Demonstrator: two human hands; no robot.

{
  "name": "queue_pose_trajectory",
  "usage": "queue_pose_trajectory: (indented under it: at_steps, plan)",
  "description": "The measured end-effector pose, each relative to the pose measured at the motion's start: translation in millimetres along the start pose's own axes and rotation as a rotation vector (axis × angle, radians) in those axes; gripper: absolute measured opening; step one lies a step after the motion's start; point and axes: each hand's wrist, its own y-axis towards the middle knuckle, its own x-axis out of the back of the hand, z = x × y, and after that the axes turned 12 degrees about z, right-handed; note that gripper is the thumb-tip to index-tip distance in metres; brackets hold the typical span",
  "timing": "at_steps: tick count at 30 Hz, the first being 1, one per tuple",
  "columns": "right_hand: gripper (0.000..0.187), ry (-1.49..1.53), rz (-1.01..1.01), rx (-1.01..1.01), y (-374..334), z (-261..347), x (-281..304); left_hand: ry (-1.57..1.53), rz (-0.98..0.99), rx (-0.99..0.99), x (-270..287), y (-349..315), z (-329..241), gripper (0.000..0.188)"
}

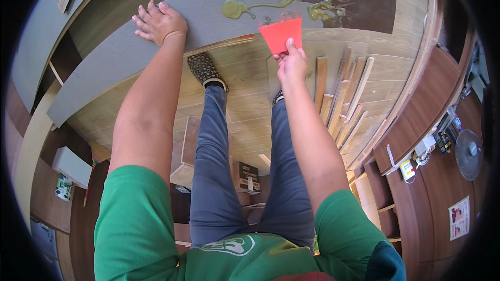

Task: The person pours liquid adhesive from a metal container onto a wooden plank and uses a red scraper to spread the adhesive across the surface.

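- Head view: long grey panel [203,18] runs left to right on the far side of the person. Yellow-green paste [235,9] sits in blobs and a trail right of centre; darker film covers the right end.
- Left hand [160,23]: palm down on the bare left part, fingers spread. Looks like bracing. Good spot, clear of paste; weight there should limit sliding.
- Right hand [292,63]: thumb on the near face of the red scraper [280,35], other fingers behind, pinching it. Blade edge smeared, over the panel's near edge; can't tell if it's touching.
- Step looks like spreading. Best: full blade edge down, low angle, even pressure, work the thick blobs toward bare grey.
- Watch the near edge: ease off there, or paste may drip toward the floor and wood strips [341,93].
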Motion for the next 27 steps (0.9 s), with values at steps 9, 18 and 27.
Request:
queue_pose_trajectory:
  at_steps: [9, 18, 27]
  plan:
    - [0.03, -0.565, -0.05, 0.135, -59.6, 97.2, 87.9, 0.004, -0.016, -0.013, -0.8, -0.7, 4.8, 0.05]
    - [0.043, -1.112, 0.012, 0.537, 1.9, 251.2, 101.6, 0.037, -0.033, 0.007, -6.7, 2.4, 6.5, 0.048]
    - [0.036, -1.88, -0.132, 0.678, 43.4, 287.6, 77.4, 0.018, 0.023, 0.016, 1.7, 0.0, -0.1, 0.051]
